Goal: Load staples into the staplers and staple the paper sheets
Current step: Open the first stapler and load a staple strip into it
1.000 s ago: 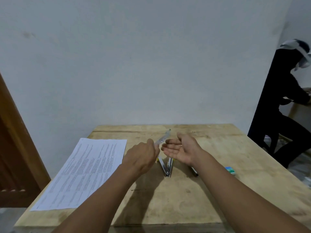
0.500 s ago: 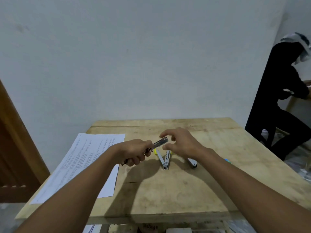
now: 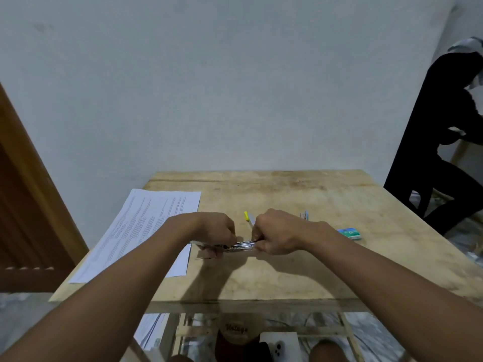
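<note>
Plain pale wall (image 3: 235,87) behind, wooden door (image 3: 28,205) at left, and a seated person in dark clothes (image 3: 444,142) is seen past the far right corner of the wooden desk (image 3: 326,262). A metal stapler (image 3: 241,246) is held between both hands over the middle of the desk, a little toward the near edge; whether it touches the desk cannot be told. The left hand (image 3: 214,231) is closed round its left end, fingers curled under it; the right hand (image 3: 277,233) is clenched on its right end. Printed paper sheets (image 3: 146,231) are laid along the left edge, unstapled by the look of it. A yellow-tipped stapler (image 3: 247,217) is left lying just behind the hands, a blue stapler (image 3: 304,215) beside the right wrist, and a small staple box (image 3: 350,233) toward the right edge. The step is judged to be loading: the stapler is probably being pulled open or pressed closed, and the magazine is hidden by the fingers, so which one cannot be told. Next, if it is open, a strip would have to be fetched from the box and seated straight in the channel; if it is loaded, the arm needs shutting fully and the sheets squaring up at a corner. The task is judged early, as nothing appears stapled yet.
</note>
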